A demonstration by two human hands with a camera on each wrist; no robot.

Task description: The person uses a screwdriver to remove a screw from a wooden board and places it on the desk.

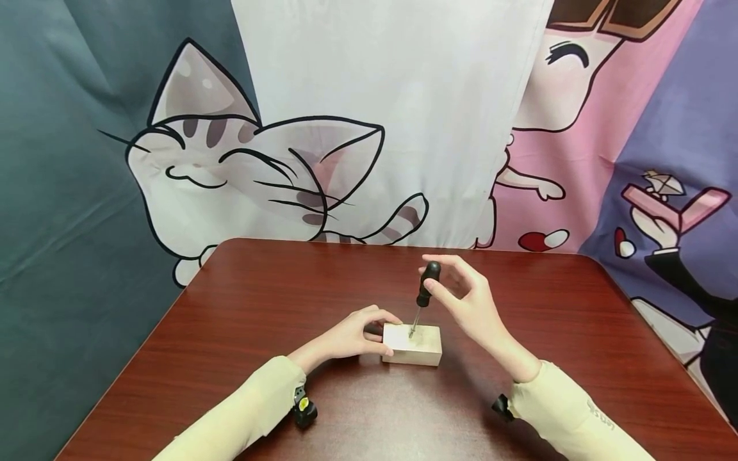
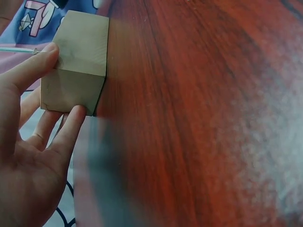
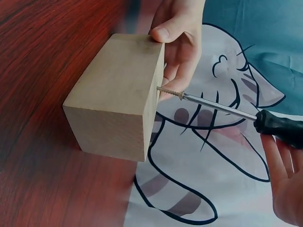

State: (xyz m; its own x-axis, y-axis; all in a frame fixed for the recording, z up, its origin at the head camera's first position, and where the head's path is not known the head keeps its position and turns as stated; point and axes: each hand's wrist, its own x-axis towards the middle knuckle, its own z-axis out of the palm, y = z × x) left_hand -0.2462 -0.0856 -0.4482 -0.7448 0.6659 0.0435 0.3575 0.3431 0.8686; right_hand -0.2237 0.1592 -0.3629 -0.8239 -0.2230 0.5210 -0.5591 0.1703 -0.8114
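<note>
A pale wooden block [image 1: 412, 356] lies on the table, its long side toward me. My left hand [image 1: 353, 334] holds its left end, thumb on the near side and fingers at the far side and end. A screw [image 3: 169, 92] stands partly sunk in the top face, its threads showing in the right wrist view. On the screw's head sits the tip of a black-handled screwdriver [image 3: 220, 107], slightly tilted. Thumb and fingers of my right hand [image 1: 469, 299] pinch its handle [image 1: 429, 283]. The left wrist view shows fingertips against the block's end [image 2: 71, 90].
The reddish-brown wooden table [image 1: 277, 275] spreads around the block. Behind it hangs a cloth backdrop [image 1: 392, 64] with cartoon figures. Small black devices [image 1: 304, 410] are strapped at both wrists, over light sleeves.
</note>
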